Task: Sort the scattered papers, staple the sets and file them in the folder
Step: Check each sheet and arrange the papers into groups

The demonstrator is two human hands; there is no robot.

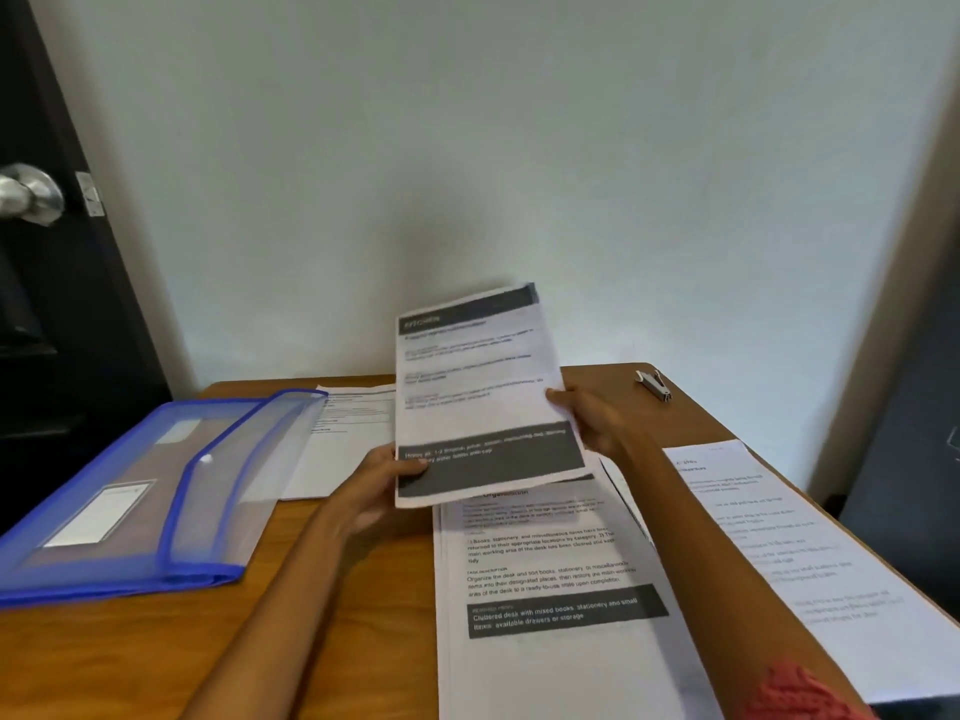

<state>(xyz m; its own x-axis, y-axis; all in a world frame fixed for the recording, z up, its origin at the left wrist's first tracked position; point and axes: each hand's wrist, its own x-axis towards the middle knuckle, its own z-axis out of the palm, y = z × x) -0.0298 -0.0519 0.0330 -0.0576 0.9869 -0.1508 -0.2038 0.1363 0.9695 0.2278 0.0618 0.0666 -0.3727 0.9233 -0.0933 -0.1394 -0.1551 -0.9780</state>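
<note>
A printed sheet (483, 392), banded dark grey at top and bottom, is held tilted above the counter (130, 652). The left hand (384, 485) pinches its lower left corner; the right hand (597, 423) grips its right edge, thumb on the face. Directly beneath lies a stack of printed papers (545, 589), running toward the near edge. Another sheet (769, 553) lies to the right, partly under the right forearm, and one more (348, 433) lies at the back left, partly under a translucent blue folder (130, 501) with its flap open. A stapler (654, 385) rests at the counter's far right corner, well apart from the papers.
</note>
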